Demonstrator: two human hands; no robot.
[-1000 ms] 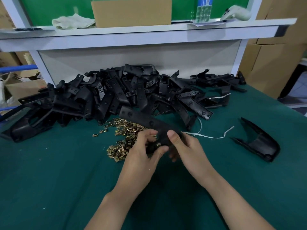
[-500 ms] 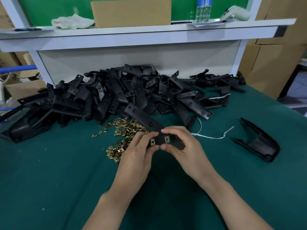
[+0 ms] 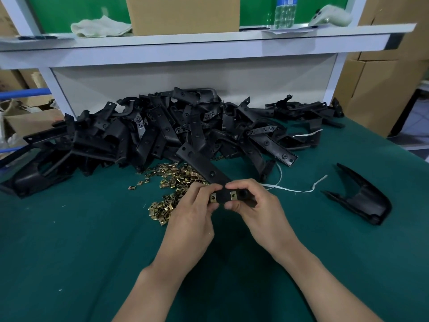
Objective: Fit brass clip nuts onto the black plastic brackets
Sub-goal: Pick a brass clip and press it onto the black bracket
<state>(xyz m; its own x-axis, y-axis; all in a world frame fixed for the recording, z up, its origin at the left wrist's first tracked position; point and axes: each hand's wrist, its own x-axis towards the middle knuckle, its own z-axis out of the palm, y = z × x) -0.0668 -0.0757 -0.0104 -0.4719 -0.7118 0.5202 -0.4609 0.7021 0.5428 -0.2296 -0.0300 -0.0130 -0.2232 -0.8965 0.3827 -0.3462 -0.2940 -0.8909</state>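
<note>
A long black plastic bracket (image 3: pixel 201 164) is held over the green table, its far end pointing up-left toward the pile. Two brass clip nuts (image 3: pixel 233 195) sit on its near end, side by side. My left hand (image 3: pixel 193 211) pinches the bracket at the left nut. My right hand (image 3: pixel 257 209) grips the near end at the right nut, thumb below and fingers over the top. A loose heap of brass clip nuts (image 3: pixel 173 180) lies just left of my hands.
A big pile of black brackets (image 3: pixel 162 131) fills the back of the green table (image 3: pixel 69 240). One curved black part (image 3: pixel 362 196) lies alone at the right. A white string (image 3: pixel 294 189) trails beside my right hand. A white shelf (image 3: pixel 185 45) overhangs the back.
The bracket has been turned, so its near end with two clip nuts now faces me. Both hands shifted their grip on that end and lifted it slightly.
</note>
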